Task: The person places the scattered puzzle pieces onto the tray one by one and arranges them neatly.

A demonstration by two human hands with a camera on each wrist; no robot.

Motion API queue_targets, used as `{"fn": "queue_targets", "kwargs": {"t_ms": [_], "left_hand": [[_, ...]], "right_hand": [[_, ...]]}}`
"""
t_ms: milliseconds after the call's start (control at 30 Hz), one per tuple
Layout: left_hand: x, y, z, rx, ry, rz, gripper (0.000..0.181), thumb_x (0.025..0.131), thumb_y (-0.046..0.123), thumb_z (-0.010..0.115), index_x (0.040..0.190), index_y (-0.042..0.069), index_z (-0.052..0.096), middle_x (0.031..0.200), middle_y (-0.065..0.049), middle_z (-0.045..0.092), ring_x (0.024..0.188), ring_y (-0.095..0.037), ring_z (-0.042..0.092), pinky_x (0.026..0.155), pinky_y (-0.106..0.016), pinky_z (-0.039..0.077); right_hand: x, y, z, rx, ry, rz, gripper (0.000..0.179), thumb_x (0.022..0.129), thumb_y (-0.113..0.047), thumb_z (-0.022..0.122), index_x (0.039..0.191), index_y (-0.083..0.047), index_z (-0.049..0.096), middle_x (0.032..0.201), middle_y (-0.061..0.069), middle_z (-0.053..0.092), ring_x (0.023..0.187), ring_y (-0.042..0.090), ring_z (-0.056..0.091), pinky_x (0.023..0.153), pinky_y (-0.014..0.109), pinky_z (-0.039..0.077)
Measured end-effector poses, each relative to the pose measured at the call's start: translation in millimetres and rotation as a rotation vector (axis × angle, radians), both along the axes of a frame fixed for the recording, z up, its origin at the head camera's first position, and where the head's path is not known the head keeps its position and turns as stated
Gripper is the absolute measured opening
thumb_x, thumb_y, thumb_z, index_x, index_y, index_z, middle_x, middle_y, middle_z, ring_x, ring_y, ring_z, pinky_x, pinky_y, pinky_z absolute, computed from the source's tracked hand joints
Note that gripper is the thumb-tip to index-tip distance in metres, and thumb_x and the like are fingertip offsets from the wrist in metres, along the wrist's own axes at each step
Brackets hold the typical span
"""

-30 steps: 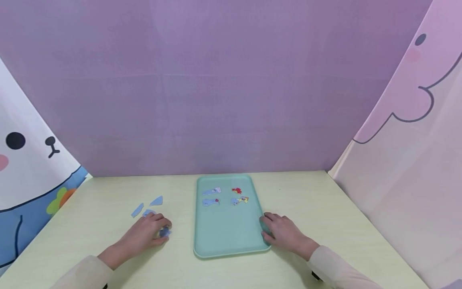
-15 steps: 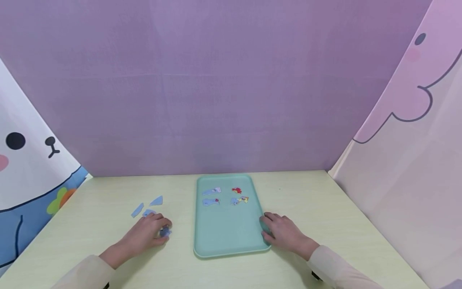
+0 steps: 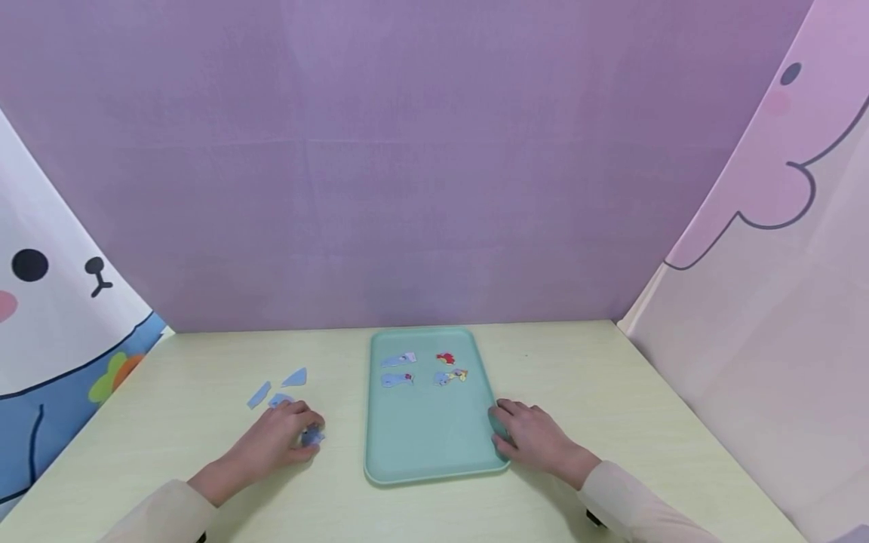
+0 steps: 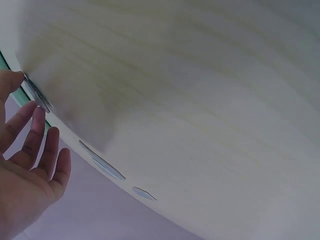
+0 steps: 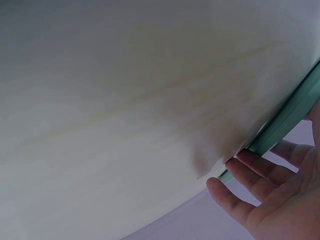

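Note:
Low over the table, my left hand (image 3: 274,437) pinches a small blue printed puzzle piece (image 3: 311,436) between thumb and fingers. The left wrist view shows that puzzle piece (image 4: 37,92) on edge, the thumb at one end and fingertips at the other. Just beyond the hand lie light-blue pieces (image 3: 259,395), one partly covered by the fingers. My right hand (image 3: 536,440) rests at the right rim of a mint-green tray (image 3: 434,445), fingers relaxed. In the right wrist view its fingertips (image 5: 215,185) meet the table right beside the tray's side wall (image 5: 285,122).
Inside the tray, toward its far end, lie several printed pieces, among them a red one (image 3: 445,358) and a yellow-and-blue one (image 3: 451,376). The pale wooden table (image 3: 611,392) runs back to a purple cloth wall (image 3: 434,166). Patterned cloths stand at both sides.

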State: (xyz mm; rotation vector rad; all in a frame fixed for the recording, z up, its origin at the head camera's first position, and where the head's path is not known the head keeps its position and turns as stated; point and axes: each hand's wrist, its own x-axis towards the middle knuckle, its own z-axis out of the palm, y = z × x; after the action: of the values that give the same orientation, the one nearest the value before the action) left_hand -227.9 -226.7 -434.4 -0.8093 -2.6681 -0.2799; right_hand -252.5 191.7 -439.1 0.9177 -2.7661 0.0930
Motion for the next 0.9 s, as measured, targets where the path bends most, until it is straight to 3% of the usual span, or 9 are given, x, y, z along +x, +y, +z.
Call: {"fn": "queue_targets", "kwargs": {"t_ms": [267, 600, 900], "left_hand": [[-2.5, 5.0, 0.4, 0.02, -0.023, -0.006, 0.022, 0.069, 0.025, 0.077, 0.087, 0.017, 0.068, 0.085, 0.009, 0.06, 0.078, -0.009, 0.051, 0.065, -0.026, 0.043], [-9.1, 13.9, 1.8, 0.021, 0.002, -0.007, 0.024, 0.068, 0.023, 0.076, 0.09, 0.016, 0.069, 0.088, 0.007, 0.061, 0.08, -0.011, 0.053, 0.069, -0.03, 0.044], [-16.7, 29.3, 7.3, 0.061, 0.015, -0.049, 0.024, 0.069, 0.022, 0.077, 0.091, 0.015, 0.07, 0.087, 0.006, 0.061, 0.077, -0.009, 0.051, 0.064, -0.024, 0.042]], "right_hand": [[-0.1, 0.0, -0.7, 0.004, 0.006, 0.009, 0.039, 0.085, -0.028, 0.059, 0.115, -0.004, 0.057, 0.116, 0.015, 0.058, 0.104, 0.03, 0.058, 0.076, 0.043, 0.05], [-0.3, 0.1, -1.0, 0.009, 0.016, 0.009, 0.039, 0.085, -0.029, 0.06, 0.116, -0.005, 0.057, 0.115, 0.015, 0.058, 0.103, 0.029, 0.059, 0.074, 0.043, 0.05], [0.2, -0.2, 0.7, 0.005, 0.02, 0.014, 0.038, 0.084, -0.028, 0.06, 0.114, -0.004, 0.057, 0.115, 0.015, 0.059, 0.102, 0.03, 0.059, 0.074, 0.042, 0.05]]}}
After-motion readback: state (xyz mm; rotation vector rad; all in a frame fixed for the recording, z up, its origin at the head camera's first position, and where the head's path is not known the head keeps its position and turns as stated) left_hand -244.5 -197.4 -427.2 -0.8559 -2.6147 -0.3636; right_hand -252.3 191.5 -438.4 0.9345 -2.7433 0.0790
